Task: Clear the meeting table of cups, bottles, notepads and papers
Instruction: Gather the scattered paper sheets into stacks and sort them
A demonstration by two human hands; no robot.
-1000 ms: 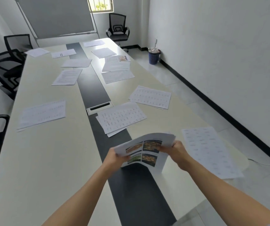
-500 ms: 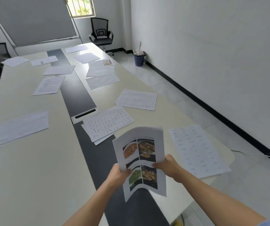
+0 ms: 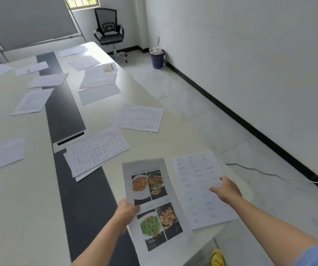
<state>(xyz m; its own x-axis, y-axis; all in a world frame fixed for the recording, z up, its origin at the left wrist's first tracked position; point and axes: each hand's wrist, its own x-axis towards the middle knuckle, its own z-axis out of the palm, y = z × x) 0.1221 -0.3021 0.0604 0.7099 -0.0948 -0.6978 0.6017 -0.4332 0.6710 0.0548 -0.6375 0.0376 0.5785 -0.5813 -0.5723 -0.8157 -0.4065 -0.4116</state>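
My left hand (image 3: 127, 209) pinches the left edge of a sheet with food photos (image 3: 154, 204), held just above the near end of the meeting table (image 3: 19, 208). My right hand (image 3: 224, 189) has straight fingers and hovers over a printed sheet (image 3: 194, 181) lying at the table's right corner. Two stacked printed sheets (image 3: 96, 150) lie across the dark centre strip (image 3: 81, 198). Another printed sheet (image 3: 138, 119) lies further up near the right edge. Several more papers (image 3: 98, 93) are scattered towards the far end.
A blue waste bin (image 3: 157, 58) stands on the floor by the right wall. A black office chair (image 3: 109, 33) sits at the far end. A white cable (image 3: 269, 173) runs over the floor tiles. A cable slot (image 3: 69, 140) is set in the centre strip.
My right hand has let go of the food photo sheet and moved right over the printed sheet at the corner. My left hand alone now holds the photo sheet, lowered flatter.
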